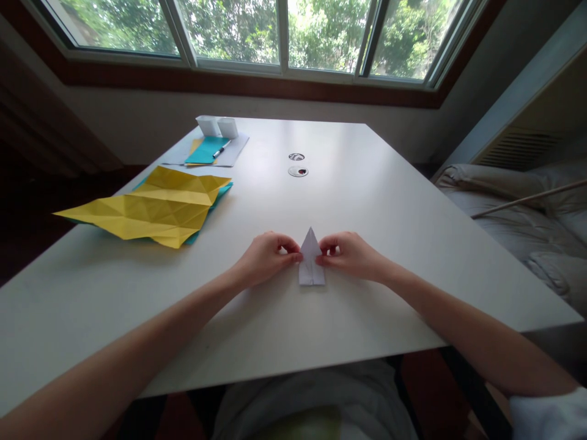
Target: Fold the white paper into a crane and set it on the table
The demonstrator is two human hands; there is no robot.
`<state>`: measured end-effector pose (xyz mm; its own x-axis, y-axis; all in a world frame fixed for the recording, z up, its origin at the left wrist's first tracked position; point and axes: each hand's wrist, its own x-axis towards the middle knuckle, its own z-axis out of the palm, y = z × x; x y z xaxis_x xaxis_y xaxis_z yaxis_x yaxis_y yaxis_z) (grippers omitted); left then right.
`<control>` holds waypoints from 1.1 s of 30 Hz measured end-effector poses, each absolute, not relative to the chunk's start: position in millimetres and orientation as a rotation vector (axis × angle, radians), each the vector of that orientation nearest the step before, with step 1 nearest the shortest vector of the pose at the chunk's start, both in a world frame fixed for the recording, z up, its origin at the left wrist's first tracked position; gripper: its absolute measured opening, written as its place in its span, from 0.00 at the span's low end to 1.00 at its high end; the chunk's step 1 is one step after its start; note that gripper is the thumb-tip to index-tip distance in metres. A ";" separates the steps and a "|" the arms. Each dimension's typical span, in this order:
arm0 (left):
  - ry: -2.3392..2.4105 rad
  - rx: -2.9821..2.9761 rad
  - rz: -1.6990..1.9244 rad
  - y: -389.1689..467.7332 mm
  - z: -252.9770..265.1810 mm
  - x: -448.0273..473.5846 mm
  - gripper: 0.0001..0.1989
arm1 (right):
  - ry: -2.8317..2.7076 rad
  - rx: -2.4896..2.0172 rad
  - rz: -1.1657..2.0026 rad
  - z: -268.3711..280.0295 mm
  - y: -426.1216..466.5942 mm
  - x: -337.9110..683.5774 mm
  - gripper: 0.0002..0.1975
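Observation:
A small folded white paper [312,269] with a pointed top and a straight lower edge is held near the table's front edge. Its point faces away from me, and a crease runs down its middle. My left hand [270,256] pinches the paper's left side between thumb and fingers. On the opposite side, my right hand [346,255] grips the right edge the same way. Both hands sit low over the white table [367,318].
Creased yellow paper [160,205] lies over a teal sheet at the left. Farther back are paper sheets [238,150], a pen [222,149] and two white boxlike pieces [228,128]. Two round stickers or discs [298,172] lie mid-table. A window [238,30] is beyond.

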<state>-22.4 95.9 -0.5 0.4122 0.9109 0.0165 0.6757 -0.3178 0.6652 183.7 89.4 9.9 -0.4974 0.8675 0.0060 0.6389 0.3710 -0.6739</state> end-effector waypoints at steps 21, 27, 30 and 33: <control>0.796 2.893 0.465 97.0 8.0 -31.6 0.10 | -2.540 -0.686 0.549 -6.5 96.9 197.7 0.09; 0.697 2.985 0.351 96.7 11.0 -31.2 0.13 | -2.709 -0.523 0.163 -7.0 98.8 206.1 0.13; 0.672 2.993 0.339 96.5 11.3 -32.1 0.12 | -2.756 -0.468 0.023 -6.6 98.0 209.7 0.13; 0.662 3.006 0.333 95.9 12.3 -32.1 0.11 | -2.770 -0.420 -0.071 -6.0 97.3 210.7 0.13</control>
